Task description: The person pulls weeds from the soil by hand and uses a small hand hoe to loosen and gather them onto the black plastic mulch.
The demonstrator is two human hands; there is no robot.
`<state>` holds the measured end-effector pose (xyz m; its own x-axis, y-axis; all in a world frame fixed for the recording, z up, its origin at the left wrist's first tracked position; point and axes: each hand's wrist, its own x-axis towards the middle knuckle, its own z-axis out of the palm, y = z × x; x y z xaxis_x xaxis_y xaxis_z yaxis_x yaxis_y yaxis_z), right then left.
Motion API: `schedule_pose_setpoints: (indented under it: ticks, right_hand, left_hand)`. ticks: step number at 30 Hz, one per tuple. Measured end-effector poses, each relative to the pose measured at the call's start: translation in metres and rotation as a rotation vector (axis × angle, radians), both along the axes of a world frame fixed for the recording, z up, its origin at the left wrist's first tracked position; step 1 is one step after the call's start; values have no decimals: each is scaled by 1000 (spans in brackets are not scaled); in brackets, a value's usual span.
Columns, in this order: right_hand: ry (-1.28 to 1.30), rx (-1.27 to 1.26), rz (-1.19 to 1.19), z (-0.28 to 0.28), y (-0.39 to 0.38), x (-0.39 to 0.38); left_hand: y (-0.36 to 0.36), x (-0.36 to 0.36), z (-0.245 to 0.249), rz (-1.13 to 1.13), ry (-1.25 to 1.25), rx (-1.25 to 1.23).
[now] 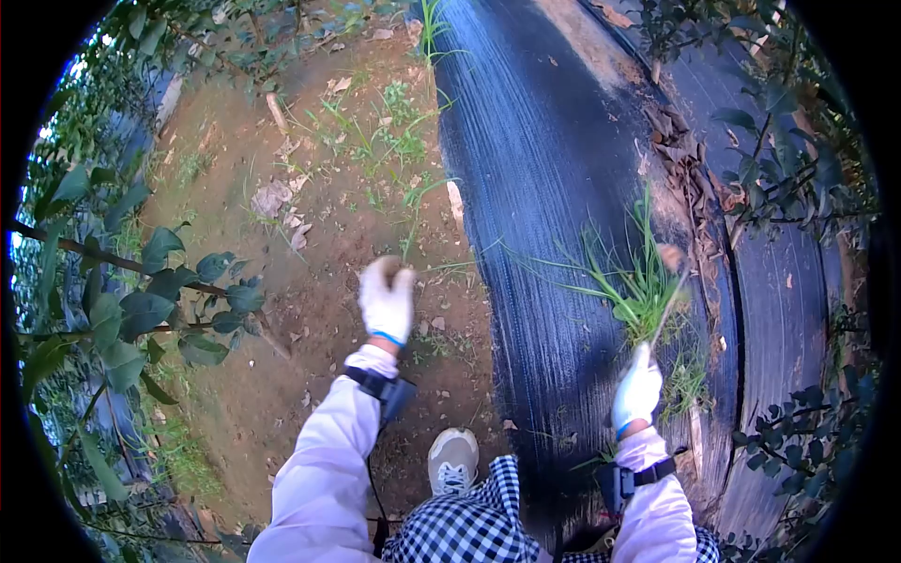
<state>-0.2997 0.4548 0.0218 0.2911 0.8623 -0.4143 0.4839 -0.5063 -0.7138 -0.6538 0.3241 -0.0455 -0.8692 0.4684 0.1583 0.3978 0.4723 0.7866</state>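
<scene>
My left hand (385, 298), in a white glove with a blue cuff, hovers over the bare soil with its fingers curled in. Thin weed stems (413, 211) rise just beyond its fingertips; whether the fingers pinch one is hidden. In its white glove, my right hand (638, 389) is wrapped round a small hand hoe (667, 310) with a thin shaft. The hoe's brownish head is blurred and lies at the upper side of a tall grass clump (636, 296). This clump stands on the black plastic sheeting (554, 206), just ahead of my right hand.
Leafy branches (141, 291) reach in from the left, and more foliage (798, 441) hangs at the right. Dry leaves (678, 150) lie along a fold between sheets. My shoe (453, 460) stands on the soil (244, 357) near the sheeting's edge. Low weeds (399, 131) grow farther ahead.
</scene>
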Motion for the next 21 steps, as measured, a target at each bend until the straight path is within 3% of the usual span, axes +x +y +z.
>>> schedule_pose_setpoints:
  ticks: [1,3,4,7,8,11,12,15,17,19,21]
  right_hand:
    - [35,-68,-14,-10,-10,-2]
    - [74,-144,11,-49,-23,15]
    - [-38,-141,47,-64,-28,21]
    - [-190,-229,108,-68,-31,28]
    - [-169,-253,78,-74,-30,31]
    - [-169,-277,51,-85,-21,36]
    - [-167,-288,51,-84,-19,35]
    - [-171,-322,54,-77,-18,30]
    - [-195,-308,51,-80,-19,33]
    - [-187,-297,63,-87,-22,39]
    - [-181,-288,56,-88,-20,39]
  left_hand:
    - [-13,-15,-3,68,-70,-90]
    - [-25,-31,-21,-204,106,-279]
    - [-23,-30,-28,-346,146,-327]
    - [-5,-26,-51,-571,169,-455]
    - [-1,-27,-55,-570,256,-405]
    - [-11,-43,-44,-130,-141,-5]
    - [-21,-63,-60,-43,-303,144]
    - [-32,-78,-46,-190,31,-163]
    - [-28,-71,-53,-412,216,-345]
    - [-19,-69,-62,-411,182,-496]
    - [-15,-66,-59,-346,-56,-312]
